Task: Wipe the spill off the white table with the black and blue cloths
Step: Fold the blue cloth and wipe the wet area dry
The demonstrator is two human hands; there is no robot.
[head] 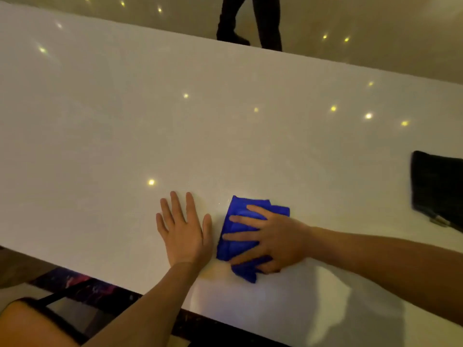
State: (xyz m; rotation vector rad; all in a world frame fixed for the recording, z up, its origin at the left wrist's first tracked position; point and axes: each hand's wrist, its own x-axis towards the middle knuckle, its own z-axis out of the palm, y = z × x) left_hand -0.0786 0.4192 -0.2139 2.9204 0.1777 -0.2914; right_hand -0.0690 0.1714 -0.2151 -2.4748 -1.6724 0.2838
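A folded blue cloth point(235, 236) lies on the glossy white table point(175, 126) near its front edge. My right hand point(270, 240) presses flat on top of the cloth, fingers spread and pointing left. Just left of it, my left hand point(184, 229) rests flat on the bare table, fingers apart, holding nothing. A faint yellowish smear point(215, 271) shows on the table below the cloth's lower left corner. The black cloth point(438, 189) lies at the right edge of the view, apart from both hands.
A person's legs in dark trousers point(250, 23) stand beyond the table's far edge. A brown seat point(32, 324) and dark patterned floor point(75, 284) sit below the front edge at lower left. Ceiling lights reflect as bright dots across the tabletop.
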